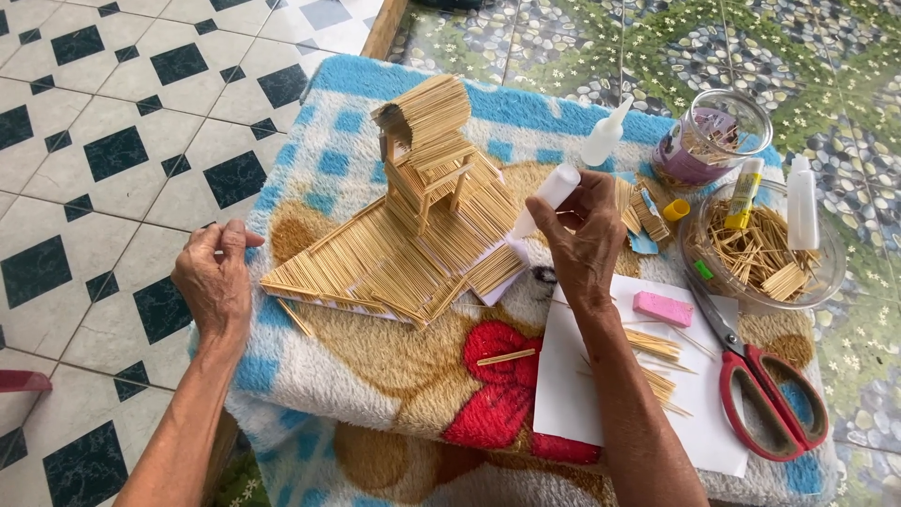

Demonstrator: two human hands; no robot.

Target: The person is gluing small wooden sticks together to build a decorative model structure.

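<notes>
A model hut [427, 150] built of toothpicks stands on a flat toothpick base [375, 268], set on a fluffy blue, white and red blanket [394, 376]. My right hand [587, 235] grips a small white glue bottle [549, 195], its nozzle tilted down toward the right side of the base. My left hand [214, 277] rests on the blanket's left edge, fingers curled over it, just left of the base's corner. A loose toothpick [505, 357] lies on the red patch.
Red-handled scissors [765, 376], a pink eraser [662, 308] and toothpick bundles [652, 345] lie on white paper [572, 394]. A clear bowl [815, 286] holds toothpicks and glue bottles; a clear jar [718, 131] and a white nozzle bottle [603, 136] stand behind. Tiled floor lies left.
</notes>
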